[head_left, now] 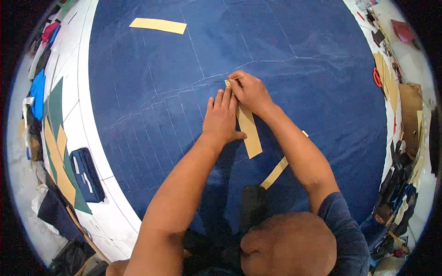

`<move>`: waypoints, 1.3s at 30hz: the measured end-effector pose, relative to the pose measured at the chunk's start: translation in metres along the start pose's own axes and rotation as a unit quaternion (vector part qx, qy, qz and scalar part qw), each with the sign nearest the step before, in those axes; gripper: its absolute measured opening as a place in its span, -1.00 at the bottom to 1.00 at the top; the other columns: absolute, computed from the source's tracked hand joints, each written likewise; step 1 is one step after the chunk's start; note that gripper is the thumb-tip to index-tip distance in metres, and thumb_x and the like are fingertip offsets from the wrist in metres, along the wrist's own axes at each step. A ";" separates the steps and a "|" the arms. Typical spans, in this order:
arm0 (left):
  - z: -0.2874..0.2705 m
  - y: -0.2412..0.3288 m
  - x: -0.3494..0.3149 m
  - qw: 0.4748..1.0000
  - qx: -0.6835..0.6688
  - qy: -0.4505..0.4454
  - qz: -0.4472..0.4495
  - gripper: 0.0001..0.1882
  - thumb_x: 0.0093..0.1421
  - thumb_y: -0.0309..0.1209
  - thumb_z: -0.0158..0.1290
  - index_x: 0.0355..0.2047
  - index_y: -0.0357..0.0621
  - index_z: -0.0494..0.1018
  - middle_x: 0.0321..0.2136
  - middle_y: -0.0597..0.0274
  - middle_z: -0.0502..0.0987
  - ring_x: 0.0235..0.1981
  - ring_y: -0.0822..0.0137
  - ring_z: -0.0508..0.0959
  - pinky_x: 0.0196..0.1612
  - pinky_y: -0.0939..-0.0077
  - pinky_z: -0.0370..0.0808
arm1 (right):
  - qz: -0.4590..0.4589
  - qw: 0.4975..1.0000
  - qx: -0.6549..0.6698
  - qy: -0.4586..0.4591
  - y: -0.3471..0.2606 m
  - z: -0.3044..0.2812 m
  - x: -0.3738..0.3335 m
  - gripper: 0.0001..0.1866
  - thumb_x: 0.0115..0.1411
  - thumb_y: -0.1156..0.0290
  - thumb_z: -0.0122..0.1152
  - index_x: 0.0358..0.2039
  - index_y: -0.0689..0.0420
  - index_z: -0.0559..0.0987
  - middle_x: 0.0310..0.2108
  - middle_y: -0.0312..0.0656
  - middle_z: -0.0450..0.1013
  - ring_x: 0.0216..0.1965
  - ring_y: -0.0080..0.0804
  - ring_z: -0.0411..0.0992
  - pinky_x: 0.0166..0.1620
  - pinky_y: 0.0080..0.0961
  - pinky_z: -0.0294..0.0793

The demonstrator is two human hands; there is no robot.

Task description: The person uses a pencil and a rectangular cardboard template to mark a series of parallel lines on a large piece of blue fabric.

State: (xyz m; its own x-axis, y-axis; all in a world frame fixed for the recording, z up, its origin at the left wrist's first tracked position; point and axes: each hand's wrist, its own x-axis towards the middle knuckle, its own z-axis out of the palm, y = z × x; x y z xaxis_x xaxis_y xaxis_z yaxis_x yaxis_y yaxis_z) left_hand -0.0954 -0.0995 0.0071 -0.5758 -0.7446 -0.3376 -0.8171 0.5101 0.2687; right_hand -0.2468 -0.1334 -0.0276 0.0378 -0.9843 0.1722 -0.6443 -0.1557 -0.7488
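Observation:
A large dark blue cloth lies spread flat, marked with thin white lines, some stepped and some long and straight. On it, a tan card strip runs from under my fingers toward me. My left hand rests flat on the strip's upper part, its fingers stretched and its thumb out to the side. At the strip's far end my right hand is closed in a pinch beside the left fingertips. What it pinches is too small to make out. Another tan card strip lies at the far left of the cloth.
A narrow yellow strip lies near my right forearm. Left of the cloth, on white tiles, are a folded dark blue bundle and a green sheet with tan pieces. Red-handled scissors and brown cardboard lie at the right.

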 end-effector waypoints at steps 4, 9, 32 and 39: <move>-0.002 0.001 0.001 1.000 0.013 -0.009 0.001 0.41 -0.24 0.20 0.44 0.42 -0.29 -0.08 0.43 -0.14 -0.02 0.46 -0.09 -0.01 0.44 -0.05 0.04 | -0.021 1.000 -0.018 -0.013 0.002 0.001 -0.002 -0.80 0.32 0.29 0.09 -0.19 0.12 0.56 -0.23 -0.02 0.57 -0.17 0.03 0.54 -0.09 -0.13 0.55; 0.001 0.000 0.003 1.000 0.010 -0.003 0.003 0.41 -0.24 0.20 0.44 0.41 -0.29 -0.07 0.43 -0.14 0.00 0.46 -0.09 0.00 0.43 -0.05 0.04 | -0.034 0.999 -0.040 -0.009 0.008 0.004 0.002 -0.79 0.31 0.30 0.13 -0.18 0.14 0.59 -0.26 -0.03 0.57 -0.21 0.01 0.56 -0.17 -0.18 0.54; -0.006 0.008 0.005 0.999 0.037 -0.015 -0.005 0.42 -0.32 0.16 0.49 0.41 -0.27 -0.02 0.41 -0.11 0.05 0.43 -0.09 0.07 0.39 -0.06 0.15 | 0.022 0.999 -0.032 0.006 0.010 -0.014 -0.002 -0.81 0.28 0.32 0.11 -0.19 0.11 0.59 -0.26 0.00 0.58 -0.20 0.06 0.56 -0.14 -0.13 0.54; -0.009 0.016 0.008 0.997 0.071 -0.017 -0.031 0.40 -0.36 0.15 0.51 0.39 -0.23 0.04 0.39 -0.06 0.10 0.42 -0.06 0.10 0.35 -0.17 0.16 | 0.055 0.997 -0.057 -0.022 0.003 -0.011 0.000 -0.78 0.30 0.26 0.07 -0.20 0.11 0.57 -0.29 0.02 0.57 -0.19 0.10 0.54 -0.12 -0.06 0.52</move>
State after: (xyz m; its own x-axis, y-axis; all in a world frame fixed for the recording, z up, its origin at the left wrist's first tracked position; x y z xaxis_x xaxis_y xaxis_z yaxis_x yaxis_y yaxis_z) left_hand -0.1130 -0.1016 0.0170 -0.5220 -0.7635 -0.3803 -0.8460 0.5202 0.1169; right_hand -0.2568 -0.1329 -0.0228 -0.0052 -0.9980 0.0624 -0.7284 -0.0390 -0.6841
